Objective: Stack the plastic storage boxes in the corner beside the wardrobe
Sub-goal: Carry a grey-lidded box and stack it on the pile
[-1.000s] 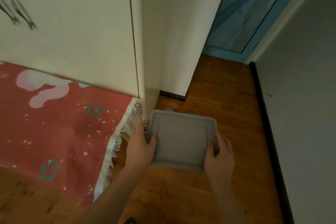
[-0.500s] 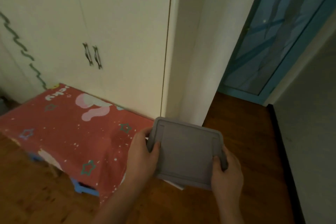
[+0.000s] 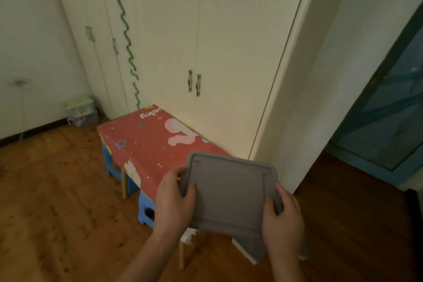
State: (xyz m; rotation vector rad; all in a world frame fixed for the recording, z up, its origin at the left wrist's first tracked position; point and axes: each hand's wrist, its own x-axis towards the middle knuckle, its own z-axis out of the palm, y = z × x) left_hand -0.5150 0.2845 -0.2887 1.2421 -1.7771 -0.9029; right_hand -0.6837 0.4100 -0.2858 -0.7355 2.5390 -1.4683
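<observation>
There is only one view, from the head, looking forward and down. It is near the hands: left hand (image 3: 175,199) and right hand (image 3: 282,224) fill the lower middle. Beyond the fingers stands the wardrobe (image 3: 229,52); the dim light perhaps hides the far details.

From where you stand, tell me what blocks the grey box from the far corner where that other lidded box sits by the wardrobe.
Both hands, left hand and right hand, hold the grey box above the red-covered table. That table and the blue stools under it lie toward the lidded box beside the wardrobe; the wooden floor to their left looks open.
</observation>
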